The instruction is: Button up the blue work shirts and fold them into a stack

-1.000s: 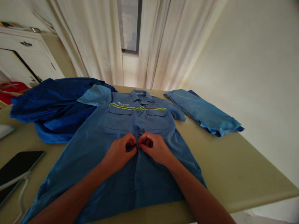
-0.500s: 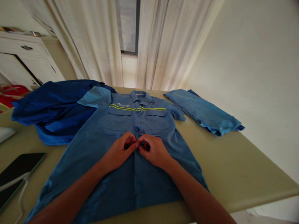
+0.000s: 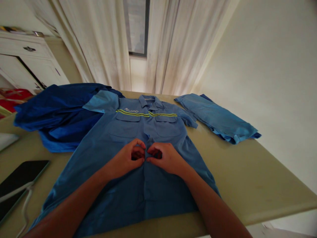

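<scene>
- At the right of my feed, a pale wall (image 3: 272, 66) rises beyond the table.
- Across the back I see light curtains (image 3: 99, 43), with a strip of window (image 3: 136, 26) between them.
- Below lies the table (image 3: 242, 175), which bears the clothes.
- Behind its far left side I make out a white cabinet (image 3: 47, 71).
- In the middle of the table, a blue short-sleeved shirt (image 3: 116, 138) lies front up, collar toward the curtains, hem toward the near edge.
- On the left, I see a loose heap of dark blue clothes (image 3: 56, 109); one shirt sleeve laps over it.
- On the right, folded clothes (image 3: 215, 115), lighter blue over darker, lie beside the other sleeve.
- Near the left edge of my view, a black tablet (image 3: 22, 173) lies flat.
- I have the left hand (image 3: 123, 160) over the shirt's front, left of its centre line, fingers curled, thumb below them.
- I have the right hand (image 3: 170, 158) facing it, similarly curled, a narrow gap between the two; I cannot tell whether either pinches cloth.
- A white cable (image 3: 26, 208) crosses the tablet.
- Thin yellow stripes (image 3: 160, 115) run across the shirt's chest, just above two pocket flaps.
</scene>
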The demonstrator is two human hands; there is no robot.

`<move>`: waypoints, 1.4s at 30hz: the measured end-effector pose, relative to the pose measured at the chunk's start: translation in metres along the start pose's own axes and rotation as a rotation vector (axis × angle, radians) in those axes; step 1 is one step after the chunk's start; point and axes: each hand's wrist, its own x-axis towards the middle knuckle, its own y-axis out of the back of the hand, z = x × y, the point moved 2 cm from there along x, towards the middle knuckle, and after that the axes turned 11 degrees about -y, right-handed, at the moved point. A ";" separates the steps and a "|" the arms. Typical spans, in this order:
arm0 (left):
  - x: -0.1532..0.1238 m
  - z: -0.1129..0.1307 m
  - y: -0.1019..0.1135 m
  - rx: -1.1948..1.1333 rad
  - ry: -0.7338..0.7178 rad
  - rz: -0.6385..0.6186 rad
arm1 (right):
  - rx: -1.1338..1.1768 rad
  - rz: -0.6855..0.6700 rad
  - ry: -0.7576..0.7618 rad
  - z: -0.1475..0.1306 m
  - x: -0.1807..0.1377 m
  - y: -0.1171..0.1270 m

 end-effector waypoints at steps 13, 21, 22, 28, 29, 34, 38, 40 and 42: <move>0.002 0.008 0.000 0.274 -0.083 0.021 | -0.018 0.046 -0.029 0.005 0.001 -0.004; -0.001 0.018 -0.003 0.361 -0.086 0.040 | 0.113 0.141 -0.177 0.014 0.004 0.006; -0.002 0.020 -0.004 0.386 -0.098 0.048 | 0.117 0.150 -0.182 0.013 0.004 0.006; -0.007 0.023 -0.011 0.469 -0.155 0.102 | 0.219 -0.019 -0.131 0.013 0.004 0.003; -0.007 0.023 -0.011 0.476 -0.153 0.107 | 0.245 -0.039 -0.128 0.014 0.004 0.003; -0.006 0.022 -0.012 0.483 -0.151 0.115 | 0.383 -0.062 -0.136 0.016 0.004 0.006; -0.005 0.021 -0.011 0.465 -0.151 0.122 | 0.386 0.001 -0.144 0.013 0.003 0.005; -0.005 0.021 -0.011 0.442 -0.153 0.121 | 0.360 0.044 -0.137 0.012 0.003 0.003; -0.005 0.021 -0.012 0.430 -0.152 0.120 | 0.351 0.055 -0.133 0.013 0.003 0.002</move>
